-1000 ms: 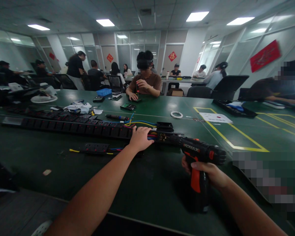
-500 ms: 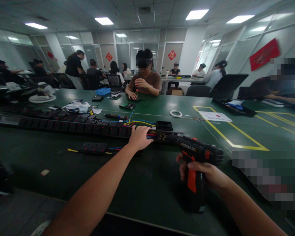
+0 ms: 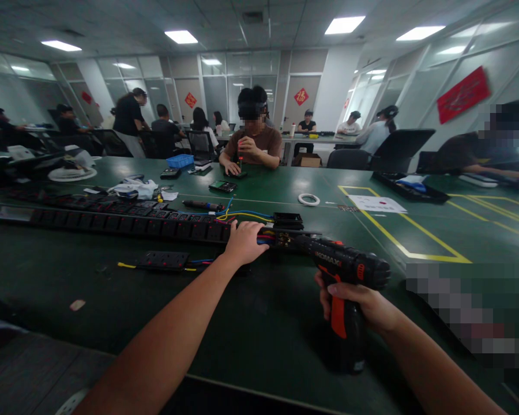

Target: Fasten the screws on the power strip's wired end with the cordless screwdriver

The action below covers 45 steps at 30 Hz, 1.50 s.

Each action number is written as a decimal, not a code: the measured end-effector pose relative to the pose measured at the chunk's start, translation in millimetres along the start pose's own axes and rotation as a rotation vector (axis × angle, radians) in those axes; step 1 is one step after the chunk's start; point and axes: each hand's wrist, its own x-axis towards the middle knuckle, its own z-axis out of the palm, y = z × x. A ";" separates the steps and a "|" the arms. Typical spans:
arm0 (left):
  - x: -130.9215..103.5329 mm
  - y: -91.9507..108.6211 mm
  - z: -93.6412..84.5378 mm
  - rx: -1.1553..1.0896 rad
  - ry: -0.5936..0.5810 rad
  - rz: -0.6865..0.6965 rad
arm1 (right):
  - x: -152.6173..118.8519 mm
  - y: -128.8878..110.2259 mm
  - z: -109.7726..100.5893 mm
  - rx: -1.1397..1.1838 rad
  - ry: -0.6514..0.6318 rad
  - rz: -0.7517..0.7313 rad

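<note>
A long black power strip [image 3: 130, 223] with a row of sockets lies across the green table. My left hand [image 3: 245, 242] is closed around its right part, beside exposed coloured wires [image 3: 266, 236]. My right hand [image 3: 350, 294] grips the handle of a black and orange cordless drill [image 3: 348, 259], whose front end points left at the open end of the strip. The tip of the drill is too dark to make out. Nearer me lies a short socket piece [image 3: 164, 260] with wires. Blue and yellow wires [image 3: 246, 214] run behind the strip to a small black part [image 3: 288, 219].
Behind the strip are a dark pen-like tool [image 3: 202, 205], a white ring [image 3: 308, 199], a green circuit board [image 3: 222, 186] and a blue basket [image 3: 180, 161]. A person [image 3: 253, 138] sits opposite, working with a red-handled tool. A black tray [image 3: 410, 187] stands at the right.
The fingers of my right hand have closed in more on the drill's handle. The view has shifted very slightly. My left hand keeps its place on the strip.
</note>
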 end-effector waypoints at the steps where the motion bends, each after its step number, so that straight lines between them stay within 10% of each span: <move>1: 0.0 -0.1 0.3 0.003 0.000 0.000 | 0.0 0.0 0.2 -0.005 -0.001 -0.004; 45: -0.3 2.1 -1.0 -0.007 0.004 -0.008 | -1.5 -1.8 -0.4 0.001 0.013 0.000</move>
